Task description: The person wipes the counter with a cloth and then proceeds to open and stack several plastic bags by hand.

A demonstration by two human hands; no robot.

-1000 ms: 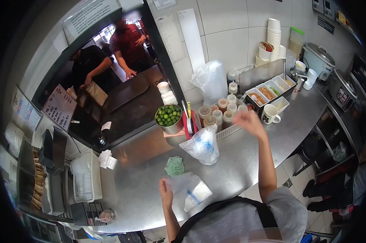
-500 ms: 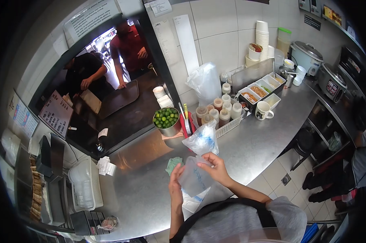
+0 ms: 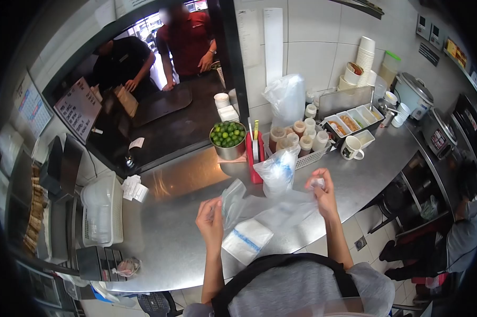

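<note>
My left hand (image 3: 211, 217) pinches one side of a clear plastic bag (image 3: 265, 207). The other side is gripped in my right hand (image 3: 324, 191), so the bag stretches between them above the steel counter (image 3: 170, 232). A white packet with a blue stripe (image 3: 247, 241) lies below the bag, close to my body. Just beyond the bag stands a filled clear bag with blue print (image 3: 278, 171). Behind it is a red holder (image 3: 255, 161) with upright tools, beside a metal pot of green limes (image 3: 228, 141).
A basket of sauce bottles (image 3: 307, 157), a mug (image 3: 350, 148) and a topping tray (image 3: 354, 121) stand at the back right. A lid basket (image 3: 102, 211) is at left. Two people stand beyond the window; another person (image 3: 463, 238) is at far right.
My hands have moved apart, spreading the clear bag sideways. The striped white packet now shows more fully. The view has shifted, and the green plastic beside my left hand is no longer distinct.
</note>
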